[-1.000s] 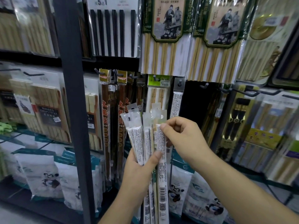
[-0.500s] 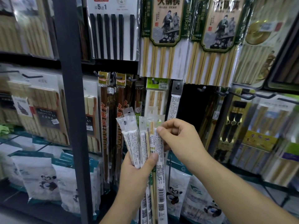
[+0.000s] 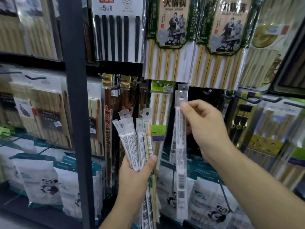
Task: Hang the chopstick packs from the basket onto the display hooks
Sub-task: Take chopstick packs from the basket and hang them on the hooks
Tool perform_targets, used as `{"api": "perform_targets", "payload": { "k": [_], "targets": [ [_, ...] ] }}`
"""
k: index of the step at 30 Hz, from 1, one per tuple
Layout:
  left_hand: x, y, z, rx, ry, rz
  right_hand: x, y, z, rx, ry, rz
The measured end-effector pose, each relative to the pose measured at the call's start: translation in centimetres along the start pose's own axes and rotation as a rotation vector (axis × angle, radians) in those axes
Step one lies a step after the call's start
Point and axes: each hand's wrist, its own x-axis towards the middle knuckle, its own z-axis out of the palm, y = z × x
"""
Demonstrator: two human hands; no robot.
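My left hand (image 3: 134, 177) grips a fanned bunch of several slim clear chopstick packs (image 3: 132, 139), their punched tabs pointing up. My right hand (image 3: 206, 129) pinches one single chopstick pack (image 3: 180, 162) near its top and holds it upright, apart from the bunch. Its punched tab (image 3: 181, 96) sits just below a display hook (image 3: 182, 87) that carries a matching pack tab. The basket is out of view.
A dark upright shelf post (image 3: 74, 113) stands left of my hands. Hooks with brown chopstick packs (image 3: 109, 129), a green-labelled pack (image 3: 162, 90) and an empty hook (image 3: 208, 92) line the rail. Large bamboo chopstick packs (image 3: 170, 47) hang above. Panda-printed bags (image 3: 44, 184) fill the shelf below.
My right hand pulled one pack out of the bunch and carried it right and up toward the hook. The left hand keeps the rest and has barely moved.
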Motion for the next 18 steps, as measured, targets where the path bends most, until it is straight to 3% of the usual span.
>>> {"api": "perform_targets", "payload": {
  "k": [12,18],
  "targets": [
    [-0.6,0.5,0.2,0.035,-0.011,-0.029,3.1,-0.8,1.0,-0.047,0.204,-0.018],
    [-0.5,0.1,0.1,0.054,-0.013,-0.018,3.2,0.7,1.2,-0.118,0.221,0.016]
  ]
}}
